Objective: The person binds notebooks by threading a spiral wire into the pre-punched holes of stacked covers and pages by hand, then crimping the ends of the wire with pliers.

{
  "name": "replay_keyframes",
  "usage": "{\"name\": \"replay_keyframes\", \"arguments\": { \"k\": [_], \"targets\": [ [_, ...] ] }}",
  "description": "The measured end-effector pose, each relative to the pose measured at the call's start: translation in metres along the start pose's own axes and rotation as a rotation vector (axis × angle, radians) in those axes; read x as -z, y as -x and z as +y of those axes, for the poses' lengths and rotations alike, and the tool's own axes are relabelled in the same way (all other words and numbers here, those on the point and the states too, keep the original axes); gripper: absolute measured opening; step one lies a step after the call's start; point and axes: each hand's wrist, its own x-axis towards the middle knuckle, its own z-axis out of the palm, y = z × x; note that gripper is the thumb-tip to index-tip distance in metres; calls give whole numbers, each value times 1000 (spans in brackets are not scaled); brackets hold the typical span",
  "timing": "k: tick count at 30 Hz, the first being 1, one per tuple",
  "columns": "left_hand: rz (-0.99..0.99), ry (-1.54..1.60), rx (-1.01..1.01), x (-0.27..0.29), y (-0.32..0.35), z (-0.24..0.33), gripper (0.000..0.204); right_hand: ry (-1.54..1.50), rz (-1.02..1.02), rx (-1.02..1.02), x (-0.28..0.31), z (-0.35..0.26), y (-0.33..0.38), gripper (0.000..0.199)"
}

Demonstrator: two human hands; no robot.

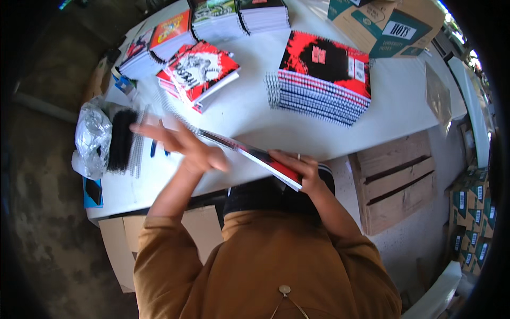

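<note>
My right hand [300,169] grips a thin notebook [273,166] with a red and black cover at its near end, holding it on edge above the table's front edge. A wire-like spiral coil [215,137] runs along the notebook's spine and trails past its far left end. Beside that coil, my left hand [186,146] is blurred by motion, its fingers spread, and nothing shows in it. Ahead lies a loose pile of books [202,72] with red, white and black covers. To its right stands a tall stack of spiral-bound red and black notebooks [324,74].
Bundled black coils [122,141] and a clear plastic bag [94,130] lie on the table's left end. More notebook stacks [215,18] line the back, with a cardboard box [388,26] at the far right. A wooden pallet [396,183] is on the floor at right.
</note>
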Motion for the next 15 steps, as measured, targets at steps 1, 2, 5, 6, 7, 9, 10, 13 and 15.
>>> {"name": "replay_keyframes", "arguments": {
  "k": [1, 2, 5, 6, 7, 9, 10, 13, 15],
  "targets": [
    [-70, 82, 53, -4, -4, 5, 115, -19, -8, -15, -4, -1, 0, 41],
    [-134, 144, 99, -7, -11, 7, 114, -47, -18, -9, -6, 1, -4, 41],
    [-173, 357, -40, -4, -9, 28, 111, -16, 39, -84, -2, 4, 1, 42],
    [-148, 374, -137, 3, -10, 30, 111, -6, 15, -54, -2, 2, 1, 41],
    [-50, 253, 108, -15, 5, 21, 112, -3, 20, -56, -2, 4, -4, 41],
    [27, 168, 436, -37, 26, 11, 113, -39, -31, -68, -9, 1, -9, 31],
    [22, 179, 509, -41, 28, 13, 113, -66, -2, -51, -15, -4, -7, 29],
    [-229, 435, 52, -7, 12, 50, 103, -132, 108, -151, -15, 13, 5, 39],
    [-175, 409, 55, -2, -38, 27, 79, -156, 108, -215, -10, 8, -2, 34]
  ]
}}
